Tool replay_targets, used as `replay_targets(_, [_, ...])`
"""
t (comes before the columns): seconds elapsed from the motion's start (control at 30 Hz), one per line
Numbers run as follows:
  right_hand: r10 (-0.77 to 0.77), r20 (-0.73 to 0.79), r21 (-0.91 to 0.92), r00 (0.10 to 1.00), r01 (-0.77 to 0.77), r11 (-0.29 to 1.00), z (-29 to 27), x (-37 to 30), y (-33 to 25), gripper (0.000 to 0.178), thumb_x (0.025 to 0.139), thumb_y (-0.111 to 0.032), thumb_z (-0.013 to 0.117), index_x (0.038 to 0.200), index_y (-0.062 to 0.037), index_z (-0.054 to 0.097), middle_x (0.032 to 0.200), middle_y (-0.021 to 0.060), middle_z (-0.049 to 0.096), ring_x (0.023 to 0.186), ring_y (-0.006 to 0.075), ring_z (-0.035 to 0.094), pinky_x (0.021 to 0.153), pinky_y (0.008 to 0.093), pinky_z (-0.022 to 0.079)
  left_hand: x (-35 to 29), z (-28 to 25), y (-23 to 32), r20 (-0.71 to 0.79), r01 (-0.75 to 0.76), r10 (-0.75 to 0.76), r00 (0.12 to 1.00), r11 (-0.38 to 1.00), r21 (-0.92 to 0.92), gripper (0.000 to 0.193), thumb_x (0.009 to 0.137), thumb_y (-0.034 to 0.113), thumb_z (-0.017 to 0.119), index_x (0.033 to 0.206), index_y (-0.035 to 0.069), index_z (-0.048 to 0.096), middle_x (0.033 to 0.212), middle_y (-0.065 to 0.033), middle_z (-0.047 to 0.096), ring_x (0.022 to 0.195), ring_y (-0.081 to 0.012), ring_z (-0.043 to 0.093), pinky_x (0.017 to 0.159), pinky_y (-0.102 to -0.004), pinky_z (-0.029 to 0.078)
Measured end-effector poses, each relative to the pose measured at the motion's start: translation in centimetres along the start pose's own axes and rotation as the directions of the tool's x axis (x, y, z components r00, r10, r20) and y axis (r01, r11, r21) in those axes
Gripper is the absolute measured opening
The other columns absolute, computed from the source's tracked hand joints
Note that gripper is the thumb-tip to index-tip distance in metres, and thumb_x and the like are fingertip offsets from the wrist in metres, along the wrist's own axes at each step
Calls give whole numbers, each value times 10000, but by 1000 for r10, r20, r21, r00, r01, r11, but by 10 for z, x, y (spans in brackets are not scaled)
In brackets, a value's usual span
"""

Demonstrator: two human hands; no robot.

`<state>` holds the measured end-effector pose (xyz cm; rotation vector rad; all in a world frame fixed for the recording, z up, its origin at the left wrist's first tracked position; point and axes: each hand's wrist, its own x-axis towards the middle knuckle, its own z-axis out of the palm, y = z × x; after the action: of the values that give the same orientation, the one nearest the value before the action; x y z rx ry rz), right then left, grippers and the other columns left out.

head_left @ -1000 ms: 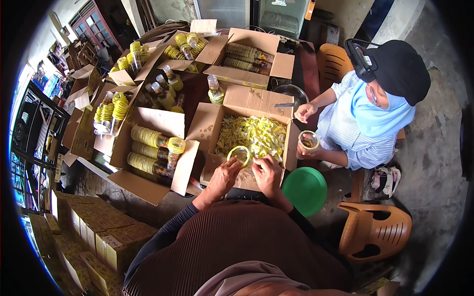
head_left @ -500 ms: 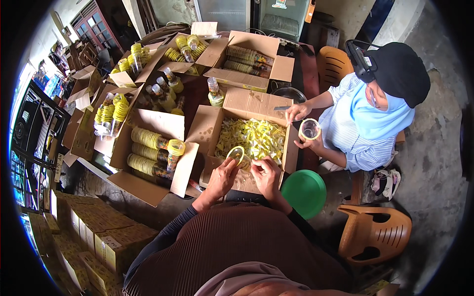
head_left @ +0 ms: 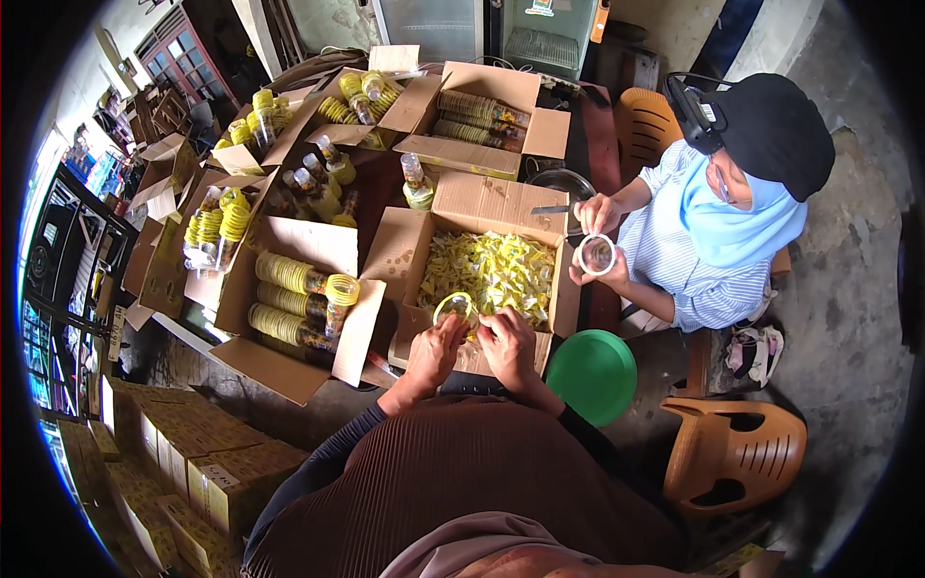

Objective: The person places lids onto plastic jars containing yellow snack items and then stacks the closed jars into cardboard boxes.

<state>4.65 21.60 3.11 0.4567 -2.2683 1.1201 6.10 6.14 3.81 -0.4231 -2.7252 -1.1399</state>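
dark-red desk [head_left: 605,159] carries a carton [head_left: 501,204] of yellow packets [head_left: 496,270]. above the carton's near side, the left hand [head_left: 434,354] grips a yellow-rimmed clear cup [head_left: 454,309]; the right hand [head_left: 511,349] curls beside it, its load unclear. two-handed cup work seems underway; the next move likely calls for a steady rim.

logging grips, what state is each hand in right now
Left hand: closed on a yellow-rimmed clear cup.
Right hand: curled beside the cup; can't tell if holding anything.

Characters stand on a stacked carton [head_left: 248,486] and a pale plate [head_left: 117,332].
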Motion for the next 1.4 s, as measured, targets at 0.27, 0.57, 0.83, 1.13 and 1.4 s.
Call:
replay_targets(0.27, [210, -32, 147, 977, -203, 968, -4, 1, 17, 170, 716, 35, 703, 857, -25, 628, 712, 115, 564, 612, 264, 589, 552, 344, 454, 0, 4, -1, 4, -49, 49, 999, 996, 80, 111, 925, 170, 560, 931, 63, 532, 857, -166, 633, 689, -376, 625, 567, -454, 498])
replay_targets(0.57, [138, 25, 81, 990, -140, 987, -3, 3, 15, 161, 722, 26, 703, 854, -22, 626, 724, 114, 562, 634, 284, 587, 576, 365, 465, -8, 6, 5, 77, -109, 109, 991, 994, 5, 92, 913, 97, 549, 969, 24, 553, 829, -156, 599, 749, -374, 611, 608, -450, 487])
replay_targets(0.83, [122, -13, 167, 992, -118, 979, -12, -3, 3, 178, 718, 50, 701, 858, -23, 618, 723, 103, 558, 619, 256, 588, 540, 340, 459, -6, -5, -4, 42, -102, 101, 994, 995, 22, 99, 887, 81, 565, 973, 30, 567, 866, -137, 583, 799, -356, 605, 656, -432, 496])
replay_targets(1.13, [177, 67, 225, 982, -188, 956, -6, -10, 12, 167, 719, 60, 690, 857, -15, 632, 752, 108, 569, 613, 256, 595, 538, 337, 458, -22, -4, -3, 105, -194, 199, 974, 979, -54, 211, 832, 14, 583, 1043, 21, 571, 955, -156, 580, 820, -367, 604, 679, -426, 510])
replay_targets(1.4, [113, 18, 206, 993, -114, 972, 4, -16, -3, 185, 709, 50, 714, 847, -27, 618, 717, 102, 563, 612, 243, 585, 539, 324, 462, -22, -19, -6, 24, -58, 57, 998, 998, 39, 176, 869, 108, 601, 1020, 21, 583, 921, -145, 585, 755, -374, 612, 617, -427, 513])
